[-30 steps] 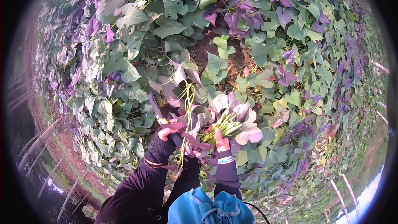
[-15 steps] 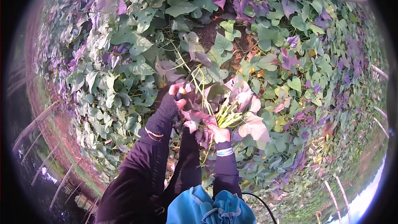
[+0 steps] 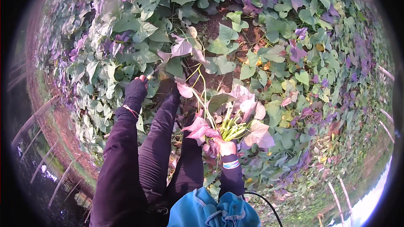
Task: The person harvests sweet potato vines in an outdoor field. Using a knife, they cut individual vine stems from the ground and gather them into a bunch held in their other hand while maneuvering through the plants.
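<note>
A bunch of leafy stems (image 3: 232, 129) sits in my right hand (image 3: 226, 147), which is closed around it low down. Pale green stalks fan out just above my thumb, and pinkish leaves (image 3: 259, 134) spread on both sides of the fist. Holding it by the narrow part seems to keep the stalks together while the broad leaves hang free, uncrushed. A longer vine (image 3: 205, 94) rises from beside the stalks, up and to the left of the hand, ending in drooping mauve leaves (image 3: 181, 47); its length probably makes it lean outward.

My left hand (image 3: 139, 85) is well apart, farther forward and to the left, against the green foliage (image 3: 111, 88). Its fingers look curled, but I cannot tell whether they grip anything.

Between my hands are my dark-trousered legs (image 3: 158, 151), planted among the plants, perhaps for steady footing. A white-and-blue band (image 3: 231, 164) circles my right wrist. Nearer my body, left of that wrist, bulges blue cloth (image 3: 212, 210). Beyond the right hand, a patch of brown soil (image 3: 215, 24) shows between leaves.
</note>
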Demonstrator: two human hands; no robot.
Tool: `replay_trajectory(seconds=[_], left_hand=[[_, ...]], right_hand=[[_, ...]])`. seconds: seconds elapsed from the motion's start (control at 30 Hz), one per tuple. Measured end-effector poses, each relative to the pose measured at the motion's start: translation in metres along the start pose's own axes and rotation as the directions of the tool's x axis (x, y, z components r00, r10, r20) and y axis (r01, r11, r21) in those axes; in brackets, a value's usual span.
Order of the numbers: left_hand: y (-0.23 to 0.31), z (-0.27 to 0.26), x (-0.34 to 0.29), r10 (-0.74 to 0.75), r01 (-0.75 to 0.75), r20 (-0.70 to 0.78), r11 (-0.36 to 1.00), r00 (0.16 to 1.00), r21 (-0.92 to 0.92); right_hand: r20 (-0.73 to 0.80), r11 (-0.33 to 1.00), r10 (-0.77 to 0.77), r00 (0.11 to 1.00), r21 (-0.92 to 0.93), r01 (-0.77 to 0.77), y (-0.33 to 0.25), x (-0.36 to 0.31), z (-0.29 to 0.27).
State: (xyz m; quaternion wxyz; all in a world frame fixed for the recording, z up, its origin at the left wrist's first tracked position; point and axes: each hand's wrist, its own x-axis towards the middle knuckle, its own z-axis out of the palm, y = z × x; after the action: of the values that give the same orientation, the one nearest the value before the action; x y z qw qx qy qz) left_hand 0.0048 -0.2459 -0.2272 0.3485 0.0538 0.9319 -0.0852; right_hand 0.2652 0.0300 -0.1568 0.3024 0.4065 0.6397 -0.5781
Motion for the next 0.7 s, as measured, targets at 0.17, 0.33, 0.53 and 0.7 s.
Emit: replay_trajectory(seconds=[0.17,0.33,0.53,0.7], left_hand=[[0.082,-0.015,-0.018,0.352,-0.364,-0.096,0.914,0.931,-0.178],[0.124,-0.018,0.011,0.503,-0.485,0.155,0.863,0.85,-0.142],[0.111,0.037,-0.007,0.424,-0.424,-0.111,0.776,0.899,-0.467],[0.14,0.028,-0.038,0.232,-0.16,-0.004,0.659,0.973,-0.735]], right_hand=[[0.069,0.793,-0.282,0.957,-0.545,0.272,-0.001,-0.011,0.003],[0.113,0.944,0.091,0.989,-0.328,-0.049,0.019,-0.023,-0.005],[-0.046,0.984,-0.175,0.984,0.032,0.176,0.053,-0.023,0.014],[-0.119,0.964,-0.162,0.98,0.194,0.183,0.048,-0.022,0.026]])
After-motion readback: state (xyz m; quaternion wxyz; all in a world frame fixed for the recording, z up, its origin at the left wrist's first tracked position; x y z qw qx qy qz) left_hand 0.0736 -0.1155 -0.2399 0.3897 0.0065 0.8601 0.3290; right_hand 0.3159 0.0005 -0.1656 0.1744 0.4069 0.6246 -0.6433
